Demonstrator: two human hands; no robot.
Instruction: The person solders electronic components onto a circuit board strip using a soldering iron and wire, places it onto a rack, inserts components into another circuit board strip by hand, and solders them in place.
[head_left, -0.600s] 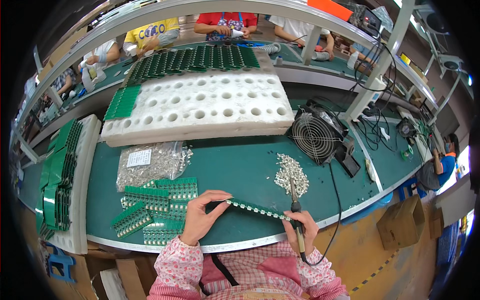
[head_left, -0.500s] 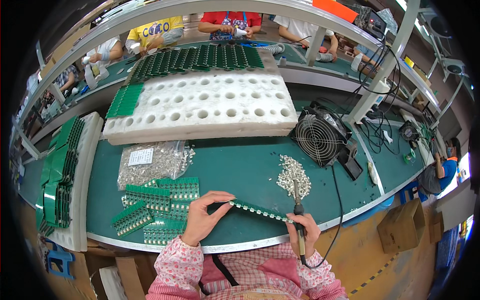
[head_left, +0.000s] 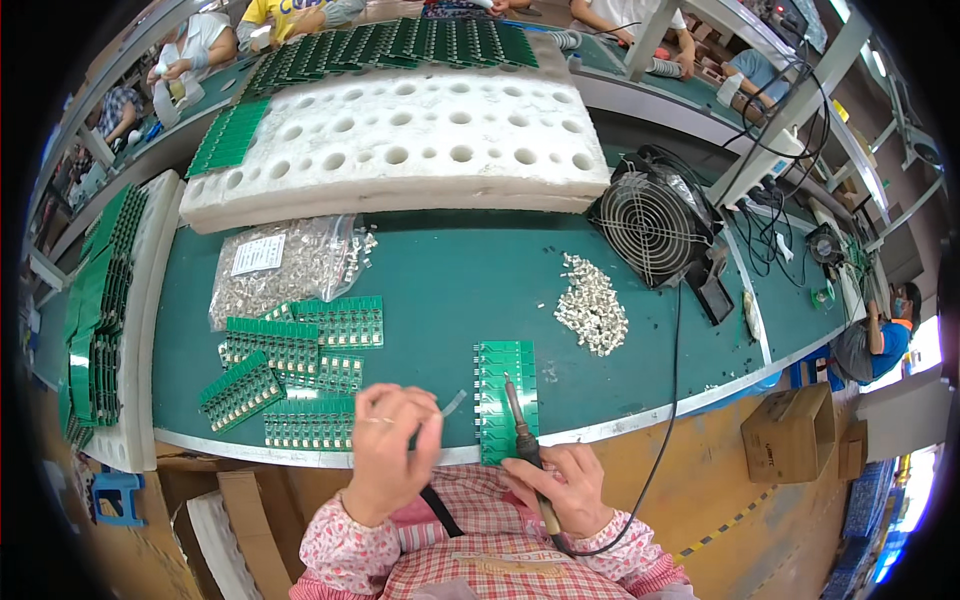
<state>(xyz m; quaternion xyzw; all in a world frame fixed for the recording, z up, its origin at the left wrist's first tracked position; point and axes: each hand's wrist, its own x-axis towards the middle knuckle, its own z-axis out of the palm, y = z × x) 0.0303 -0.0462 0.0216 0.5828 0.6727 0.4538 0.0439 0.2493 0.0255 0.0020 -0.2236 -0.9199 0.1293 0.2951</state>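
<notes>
My right hand point(head_left: 565, 488) is closed round a soldering iron point(head_left: 530, 440), its tip pointing away over a green circuit board panel point(head_left: 492, 385). The panel lies flat at the table's front edge, with small metal parts along its left side; the right fingers are at its near end. Left of it, my left hand point(head_left: 392, 450) is raised with curled fingers, slightly blurred. A thin pale strip point(head_left: 455, 403) shows beside these fingers; whether they hold it is unclear. Several populated board panels point(head_left: 285, 350) lie stacked beyond and left of my left hand.
A pile of small metal parts point(head_left: 592, 310) and a fan point(head_left: 648, 228) stand right. A clear bag of parts point(head_left: 280, 275) lies left. White foam blocks point(head_left: 400, 185) bear more boards at the back and left. The iron's cable point(head_left: 668, 440) hangs over the front edge. Co-workers sit opposite.
The panel has gone from tilted between both hands to flat on the table. My left hand has let go of it and moved nearer me. The iron's tip has swung left over the panel.
</notes>
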